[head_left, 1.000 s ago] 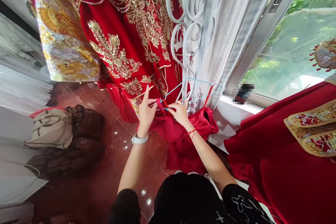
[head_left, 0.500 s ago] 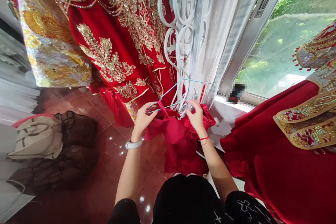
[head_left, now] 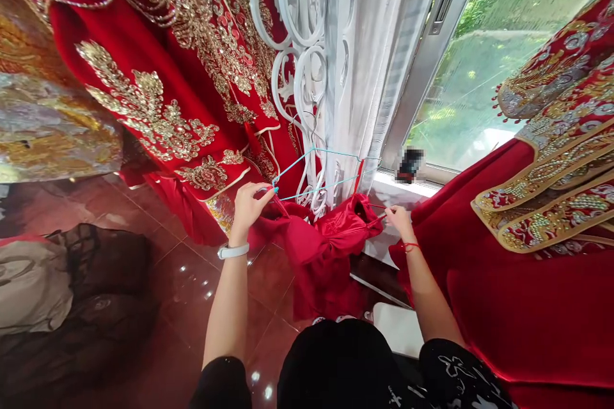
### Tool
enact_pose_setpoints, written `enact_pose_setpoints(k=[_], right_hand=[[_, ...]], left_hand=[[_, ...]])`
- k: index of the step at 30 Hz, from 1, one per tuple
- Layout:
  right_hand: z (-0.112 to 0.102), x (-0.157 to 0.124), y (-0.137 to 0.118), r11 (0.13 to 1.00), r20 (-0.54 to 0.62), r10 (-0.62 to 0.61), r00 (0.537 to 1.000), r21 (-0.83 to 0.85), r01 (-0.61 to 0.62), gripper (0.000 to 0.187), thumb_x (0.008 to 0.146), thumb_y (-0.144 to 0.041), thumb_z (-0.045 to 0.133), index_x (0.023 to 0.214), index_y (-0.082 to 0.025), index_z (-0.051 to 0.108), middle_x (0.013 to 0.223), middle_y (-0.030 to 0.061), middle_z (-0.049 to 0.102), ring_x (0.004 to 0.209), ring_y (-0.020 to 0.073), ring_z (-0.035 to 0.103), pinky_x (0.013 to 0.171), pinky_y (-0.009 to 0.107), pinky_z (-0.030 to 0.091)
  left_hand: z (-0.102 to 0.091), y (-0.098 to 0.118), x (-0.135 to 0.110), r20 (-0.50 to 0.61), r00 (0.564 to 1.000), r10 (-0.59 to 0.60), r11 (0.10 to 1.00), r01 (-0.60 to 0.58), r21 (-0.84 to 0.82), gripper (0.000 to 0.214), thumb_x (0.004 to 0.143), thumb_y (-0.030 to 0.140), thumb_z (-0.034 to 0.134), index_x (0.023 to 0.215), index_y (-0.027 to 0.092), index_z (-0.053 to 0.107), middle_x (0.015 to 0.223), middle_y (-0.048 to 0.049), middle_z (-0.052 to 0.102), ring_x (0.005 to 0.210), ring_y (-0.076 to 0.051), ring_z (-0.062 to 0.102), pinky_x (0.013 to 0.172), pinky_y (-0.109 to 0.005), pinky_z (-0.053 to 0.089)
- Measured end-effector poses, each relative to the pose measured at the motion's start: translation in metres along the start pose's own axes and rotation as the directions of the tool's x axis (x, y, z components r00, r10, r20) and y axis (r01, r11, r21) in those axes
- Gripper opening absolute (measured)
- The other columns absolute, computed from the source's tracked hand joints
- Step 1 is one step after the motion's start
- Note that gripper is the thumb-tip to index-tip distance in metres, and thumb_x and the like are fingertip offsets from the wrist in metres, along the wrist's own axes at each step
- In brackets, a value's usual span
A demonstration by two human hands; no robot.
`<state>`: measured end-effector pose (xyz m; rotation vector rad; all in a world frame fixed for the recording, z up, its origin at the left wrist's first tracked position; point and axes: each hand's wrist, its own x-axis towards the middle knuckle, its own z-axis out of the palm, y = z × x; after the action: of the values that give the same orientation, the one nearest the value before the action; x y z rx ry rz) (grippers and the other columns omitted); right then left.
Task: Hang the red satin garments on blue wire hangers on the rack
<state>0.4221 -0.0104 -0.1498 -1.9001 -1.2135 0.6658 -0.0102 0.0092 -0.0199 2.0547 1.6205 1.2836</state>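
Note:
A plain red satin dress (head_left: 330, 243) hangs from a thin light-blue wire hanger (head_left: 316, 169) hooked on a white scrollwork screen (head_left: 302, 70). My left hand (head_left: 248, 206) is closed, pinching the hanger's left end where the dress strap sits. My right hand (head_left: 397, 217) is closed on the thin red strap (head_left: 377, 212) at the dress's right side, pulled out to the right of the hanger. A white watch is on my left wrist, a red string on my right.
A red gown with gold embroidery (head_left: 163, 77) hangs to the left, another red gold-trimmed gown (head_left: 537, 230) to the right. White curtain (head_left: 369, 64) and a window (head_left: 480, 77) are behind. A dark mesh bag (head_left: 96, 294) lies on the red tiled floor (head_left: 192, 281).
My right hand moved from the hanger's middle out to the right, drawing the red strap with it. My left hand stayed at the hanger's left end. The view shifted to the right.

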Motion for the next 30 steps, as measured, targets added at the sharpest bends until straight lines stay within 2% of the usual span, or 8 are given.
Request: enact_pose_setpoints(k=[3, 5, 7, 9, 14, 19, 24, 30], right_hand=[[-0.029, -0.003, 0.000, 0.960, 0.172, 0.016, 0.985, 0.273, -0.063, 0.023, 0.084, -0.041, 0.058, 0.072, -0.022, 0.065, 0.066, 0.0071, 0.072, 0.069, 0.0234, 0.073, 0.074, 0.041, 0.063], [-0.043, -0.008, 0.000, 0.821, 0.268, -0.046, 0.962, 0.559, -0.116, 0.025, 0.079, -0.047, 0.067, 0.079, -0.022, 0.069, 0.081, 0.0093, 0.077, 0.079, 0.0247, 0.076, 0.082, 0.044, 0.064], [-0.053, -0.015, 0.000, 0.640, 0.240, -0.103, 0.965, 0.759, -0.120, 0.029, 0.066, -0.045, 0.081, 0.083, -0.023, 0.073, 0.090, 0.0085, 0.080, 0.085, 0.0250, 0.076, 0.086, 0.044, 0.064], [-0.058, -0.020, -0.003, 0.570, 0.129, -0.103, 0.986, 0.820, -0.048, 0.033, 0.056, -0.036, 0.089, 0.083, -0.024, 0.076, 0.090, 0.0056, 0.080, 0.083, 0.0225, 0.076, 0.081, 0.039, 0.065], [-0.055, -0.022, -0.027, 0.571, -0.129, -0.107, 0.986, 0.804, 0.168, 0.040, 0.048, -0.031, 0.093, 0.085, -0.024, 0.081, 0.093, 0.0056, 0.082, 0.077, 0.0214, 0.076, 0.061, 0.030, 0.062], [-0.050, -0.007, -0.065, 0.554, -0.392, -0.114, 0.913, 0.737, 0.386, 0.044, 0.051, -0.044, 0.093, 0.088, -0.022, 0.082, 0.093, 0.0045, 0.082, 0.084, 0.0224, 0.076, 0.073, 0.037, 0.064], [-0.051, 0.008, -0.096, 0.568, -0.421, -0.180, 0.889, 0.693, 0.443, 0.045, 0.053, -0.051, 0.092, 0.085, -0.020, 0.081, 0.089, 0.0051, 0.081, 0.087, 0.0223, 0.074, 0.078, 0.037, 0.063], [-0.050, 0.013, -0.129, 0.706, -0.298, -0.375, 0.878, 0.522, 0.479, 0.028, 0.060, -0.039, 0.087, 0.081, -0.020, 0.082, 0.076, 0.0025, 0.075, 0.074, 0.0174, 0.068, 0.066, 0.030, 0.057]], left_hand=[[-0.001, -0.006, 0.007, 0.044, 0.999, 0.010, 0.998, -0.008, -0.061, 0.026, 0.081, 0.047, 0.068, 0.082, 0.022, 0.075, 0.093, -0.0063, 0.079, 0.088, -0.023, 0.069, 0.106, -0.045, 0.048], [0.001, -0.008, 0.011, 0.050, 0.999, 0.019, 0.996, -0.014, -0.089, 0.026, 0.079, 0.047, 0.068, 0.079, 0.022, 0.074, 0.090, -0.0056, 0.079, 0.085, -0.022, 0.069, 0.112, -0.048, 0.044], [0.002, -0.009, 0.013, 0.049, 0.999, 0.024, 0.994, -0.018, -0.110, 0.026, 0.078, 0.048, 0.068, 0.076, 0.022, 0.073, 0.087, -0.0053, 0.078, 0.083, -0.022, 0.069, 0.115, -0.050, 0.042], [0.003, -0.010, 0.014, 0.062, 0.998, 0.028, 0.992, -0.019, -0.128, 0.028, 0.078, 0.049, 0.068, 0.075, 0.022, 0.072, 0.086, -0.0052, 0.078, 0.082, -0.022, 0.068, 0.115, -0.051, 0.042], [0.001, -0.010, 0.015, 0.100, 0.994, 0.046, 0.985, -0.028, -0.168, 0.033, 0.076, 0.054, 0.069, 0.073, 0.021, 0.072, 0.081, -0.0042, 0.077, 0.079, -0.021, 0.069, 0.118, -0.050, 0.040], [0.001, -0.010, 0.016, 0.109, 0.993, 0.051, 0.980, -0.028, -0.195, 0.030, 0.075, 0.051, 0.070, 0.073, 0.021, 0.073, 0.082, -0.0047, 0.078, 0.080, -0.023, 0.070, 0.116, -0.050, 0.042], [0.004, -0.009, 0.013, 0.119, 0.992, 0.045, 0.977, -0.019, -0.212, 0.028, 0.076, 0.048, 0.070, 0.073, 0.021, 0.072, 0.081, -0.0059, 0.076, 0.082, -0.023, 0.070, 0.104, -0.046, 0.051], [0.009, -0.006, 0.009, 0.146, 0.989, 0.021, 0.969, 0.015, -0.246, 0.028, 0.077, 0.046, 0.069, 0.074, 0.018, 0.071, 0.083, -0.0075, 0.075, 0.084, -0.023, 0.070, 0.091, -0.041, 0.056]])
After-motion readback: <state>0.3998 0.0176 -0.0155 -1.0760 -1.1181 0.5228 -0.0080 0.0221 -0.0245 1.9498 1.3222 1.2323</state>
